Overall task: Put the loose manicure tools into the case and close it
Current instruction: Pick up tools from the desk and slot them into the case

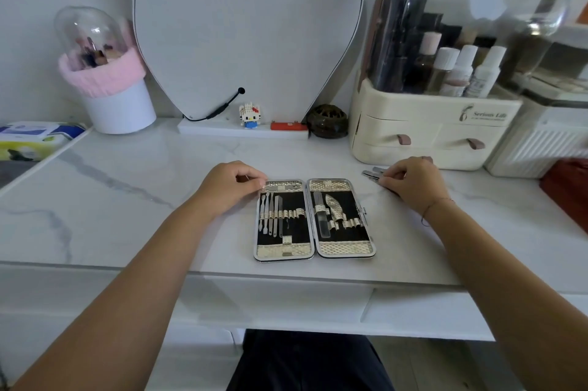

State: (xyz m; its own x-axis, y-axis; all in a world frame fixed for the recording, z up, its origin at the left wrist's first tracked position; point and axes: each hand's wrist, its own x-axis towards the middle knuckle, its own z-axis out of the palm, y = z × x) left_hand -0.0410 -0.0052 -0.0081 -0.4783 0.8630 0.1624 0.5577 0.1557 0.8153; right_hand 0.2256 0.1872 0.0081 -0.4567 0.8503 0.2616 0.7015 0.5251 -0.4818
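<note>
On the marble desk (127,187) the case (283,251) lies open flat. Its left half holds a row of slim tools and its right half a file and a clipper, with several loops empty, so I judge it about half filled and not yet closed. The left hand (232,187) curls against the case's far left corner; I cannot tell if it grips. To the case's right, the right hand (410,184) pinches the loose tools (370,173).
</note>
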